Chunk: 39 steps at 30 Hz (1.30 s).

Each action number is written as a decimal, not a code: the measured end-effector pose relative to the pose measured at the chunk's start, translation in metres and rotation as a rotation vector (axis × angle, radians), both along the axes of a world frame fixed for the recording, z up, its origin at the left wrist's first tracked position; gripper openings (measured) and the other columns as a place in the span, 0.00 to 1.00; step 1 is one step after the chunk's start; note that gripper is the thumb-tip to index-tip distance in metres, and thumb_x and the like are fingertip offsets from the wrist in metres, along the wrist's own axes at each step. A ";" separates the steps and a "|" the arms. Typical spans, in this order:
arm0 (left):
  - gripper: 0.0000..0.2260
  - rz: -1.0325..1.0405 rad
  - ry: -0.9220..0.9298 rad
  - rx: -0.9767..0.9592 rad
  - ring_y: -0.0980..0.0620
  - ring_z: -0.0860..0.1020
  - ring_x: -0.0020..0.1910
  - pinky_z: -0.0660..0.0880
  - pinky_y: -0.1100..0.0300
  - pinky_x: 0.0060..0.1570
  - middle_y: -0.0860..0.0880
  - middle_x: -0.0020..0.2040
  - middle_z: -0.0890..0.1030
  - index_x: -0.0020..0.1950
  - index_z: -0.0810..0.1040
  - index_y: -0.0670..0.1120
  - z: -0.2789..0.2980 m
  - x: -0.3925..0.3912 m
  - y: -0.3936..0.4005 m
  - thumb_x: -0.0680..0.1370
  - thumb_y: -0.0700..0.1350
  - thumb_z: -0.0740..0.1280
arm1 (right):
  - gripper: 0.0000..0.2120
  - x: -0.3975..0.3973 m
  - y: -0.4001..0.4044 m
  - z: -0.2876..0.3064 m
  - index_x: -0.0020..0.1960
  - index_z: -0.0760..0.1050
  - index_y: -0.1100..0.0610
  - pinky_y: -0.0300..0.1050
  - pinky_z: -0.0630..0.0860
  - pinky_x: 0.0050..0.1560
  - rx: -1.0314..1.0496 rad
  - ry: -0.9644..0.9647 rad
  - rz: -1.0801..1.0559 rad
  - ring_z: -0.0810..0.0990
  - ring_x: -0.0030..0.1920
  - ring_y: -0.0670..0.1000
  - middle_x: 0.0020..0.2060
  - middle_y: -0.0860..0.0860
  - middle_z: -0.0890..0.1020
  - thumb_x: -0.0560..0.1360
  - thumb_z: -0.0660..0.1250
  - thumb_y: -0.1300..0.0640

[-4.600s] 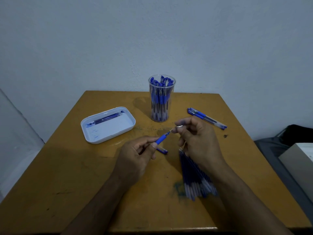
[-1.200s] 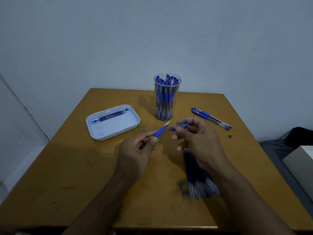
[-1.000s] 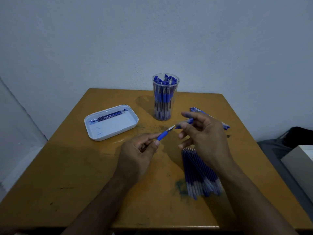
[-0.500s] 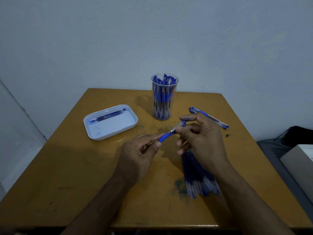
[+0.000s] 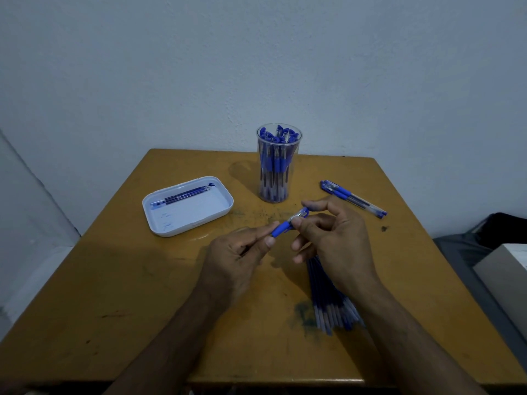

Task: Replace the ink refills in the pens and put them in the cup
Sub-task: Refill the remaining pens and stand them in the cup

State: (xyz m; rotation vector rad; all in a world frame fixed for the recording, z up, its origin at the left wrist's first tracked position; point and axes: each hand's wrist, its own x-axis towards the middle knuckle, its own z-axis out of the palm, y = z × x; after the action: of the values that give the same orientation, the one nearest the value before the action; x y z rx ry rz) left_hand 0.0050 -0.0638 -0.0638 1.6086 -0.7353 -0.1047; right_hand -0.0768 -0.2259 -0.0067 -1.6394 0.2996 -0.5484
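Both hands over mid-surface (image 5: pixel 119 280). Left hand (image 5: pixel 236 263): grip closed on the pen (image 5: pixel 288 225), thumb and forefinger pinching its blue rubber sleeve, barrel running back into the palm. Pen points toward 1 o'clock, off the surface.

Right hand (image 5: pixel 333 243): grip closed on the cap (image 5: pixel 303 213) at the pen's far end, thumb below, forefinger arched over the top. I cannot tell whether the cap is fully seated; a short clear section shows between sleeve and cap.

Cup (image 5: pixel 279 163) at 12 o'clock from the hands, upright, clear, packed with blue-capped pens standing cap up.

Two loose pens (image 5: pixel 353 198) at 2 o'clock, lying side by side, touching, apart from the cup.

White tray (image 5: pixel 159 220) at 10 o'clock, holding a few refills (image 5: pixel 185 195) along its far edge, plus ink specks on its floor.

Bundle of refills (image 5: pixel 330 306) at 5 o'clock, flat on the surface, partly under my right wrist, pale ends toward me. Count unreadable.

Green-blue ink smudge (image 5: pixel 302 312) just left of the bundle. Dark speckling on the wood between cup and hands.
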 end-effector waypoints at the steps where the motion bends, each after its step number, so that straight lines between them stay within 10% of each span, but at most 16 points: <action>1: 0.14 0.000 0.007 -0.002 0.59 0.77 0.38 0.75 0.62 0.38 0.58 0.41 0.83 0.65 0.81 0.51 0.000 0.000 0.001 0.79 0.45 0.69 | 0.12 0.000 0.001 -0.001 0.58 0.77 0.58 0.51 0.81 0.28 0.005 -0.001 0.002 0.83 0.31 0.58 0.36 0.58 0.85 0.76 0.72 0.64; 27: 0.15 0.043 0.023 0.022 0.60 0.83 0.45 0.78 0.65 0.42 0.57 0.50 0.86 0.67 0.80 0.54 0.000 -0.004 0.002 0.80 0.50 0.68 | 0.20 0.006 0.020 -0.007 0.63 0.70 0.46 0.54 0.84 0.32 -0.117 -0.016 -0.050 0.87 0.39 0.50 0.36 0.53 0.84 0.77 0.73 0.59; 39: 0.25 0.049 -0.468 0.714 0.54 0.61 0.77 0.61 0.57 0.75 0.54 0.77 0.66 0.80 0.63 0.55 0.009 0.032 -0.021 0.83 0.57 0.60 | 0.20 0.047 -0.025 0.095 0.69 0.70 0.49 0.41 0.80 0.28 -0.435 -0.228 -0.317 0.84 0.35 0.47 0.42 0.50 0.83 0.80 0.69 0.61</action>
State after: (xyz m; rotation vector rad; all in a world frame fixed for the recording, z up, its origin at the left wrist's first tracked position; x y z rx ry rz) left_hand 0.0371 -0.0849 -0.0549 2.3748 -1.0918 0.0587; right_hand -0.0300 -0.2513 0.0881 -1.9353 0.2857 -1.0927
